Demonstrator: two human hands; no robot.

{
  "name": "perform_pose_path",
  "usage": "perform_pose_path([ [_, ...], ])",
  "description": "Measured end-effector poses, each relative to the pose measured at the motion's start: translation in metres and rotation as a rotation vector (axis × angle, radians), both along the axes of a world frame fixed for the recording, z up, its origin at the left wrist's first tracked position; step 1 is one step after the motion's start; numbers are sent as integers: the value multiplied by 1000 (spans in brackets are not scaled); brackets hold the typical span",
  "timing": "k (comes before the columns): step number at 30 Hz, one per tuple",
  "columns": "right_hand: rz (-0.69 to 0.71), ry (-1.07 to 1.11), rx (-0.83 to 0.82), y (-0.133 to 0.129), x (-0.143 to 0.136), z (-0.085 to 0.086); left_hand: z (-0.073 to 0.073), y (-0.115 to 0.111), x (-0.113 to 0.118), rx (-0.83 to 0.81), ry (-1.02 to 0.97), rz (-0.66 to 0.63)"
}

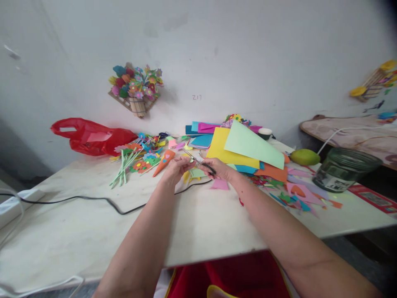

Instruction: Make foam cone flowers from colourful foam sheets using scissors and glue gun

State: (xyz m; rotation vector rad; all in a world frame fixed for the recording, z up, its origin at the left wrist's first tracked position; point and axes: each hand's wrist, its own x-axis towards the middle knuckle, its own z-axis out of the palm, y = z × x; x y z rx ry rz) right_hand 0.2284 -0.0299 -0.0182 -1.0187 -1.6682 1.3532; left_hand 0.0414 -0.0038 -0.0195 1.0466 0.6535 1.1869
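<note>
Over the middle of the table, my right hand (219,167) is closed round the dark handles of a pair of scissors (209,169), whose metal blades point up and to the left. My left hand (179,168) pinches a small pale yellow-green piece (192,159), apparently craft foam or paper, close to the blades. Its exact shape is too small to make out. Just left of that hand lies an orange cone (164,162) with small hearts on it. Light green and yellow scraps (196,173) and a pink scrap (220,184) lie beneath the hands.
Yellow (231,150) and mint sheets (252,145) are stacked behind my right hand. Paper flowers (141,166), green strips (124,169) and a red plastic bag (93,138) occupy the left. A black cable (122,212) crosses the table. A glass jar (344,169) and green fruit (305,157) stand right.
</note>
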Motion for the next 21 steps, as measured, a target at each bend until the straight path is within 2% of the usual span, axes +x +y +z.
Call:
perform_pose_path([
  [5, -3, -6, -8, -2, 0, 3, 1, 0, -1, -24, 10, -6],
  [11, -12, -18, -2, -7, -1, 9, 0, -1, -4, -51, 43, -72],
  [21, -24, -24, -3, -6, 0, 8, 1, 1, -3, -20, 1, -8],
])
